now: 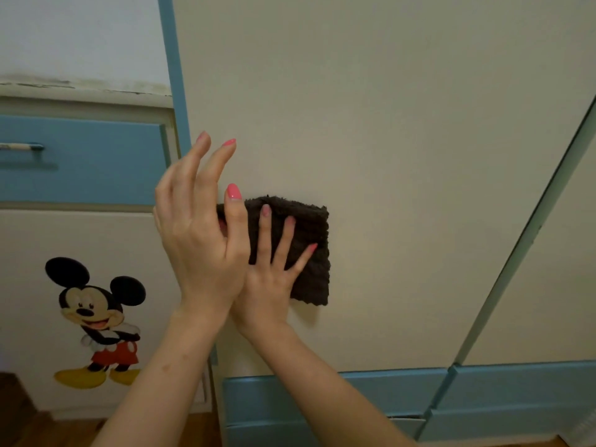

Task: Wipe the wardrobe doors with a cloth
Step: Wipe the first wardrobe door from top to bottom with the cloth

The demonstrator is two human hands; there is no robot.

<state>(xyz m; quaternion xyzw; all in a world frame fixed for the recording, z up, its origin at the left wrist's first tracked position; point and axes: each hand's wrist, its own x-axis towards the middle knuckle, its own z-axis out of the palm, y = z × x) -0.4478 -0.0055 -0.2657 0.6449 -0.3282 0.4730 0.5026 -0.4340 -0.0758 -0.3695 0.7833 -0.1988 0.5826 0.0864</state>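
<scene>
Right hand [274, 269] is pressing flat, fingers spread and straight, on a dark brown folded cloth [306, 246] against the cream wardrobe door [387, 124]. It isn't gripping; palm and fingers are just pinning the cloth to the panel. Left hand [196, 227] is crossing over in front of the right wrist, fingers extended and loose, holding nothing. I can't tell whether its thumb tip is touching the cloth's left edge or just hovering in front of it.

Cloth is sitting directly under the right fingers, sticking out past them above and to the right. It's roughly square, slightly taller than wide, with edges running nearly parallel to the door's edges.

Key relation: most of the unwiped door is lying above and to the right of both hands. The blue vertical frame strip [175, 91] is just left of the left hand, and the seam with the neighbouring door [529, 240] is running diagonally well off to the right. The blue bottom rail [387, 385] is sitting below the wrists.

Judgement: the right hand is driving the wipe. The left is nearer the frame edge and is partly crowding the cloth's leftward path. Clear travel is looking like up or right.

Left of the hands: a cabinet with a blue drawer [80, 159] and a Mickey Mouse sticker [96, 321].
</scene>
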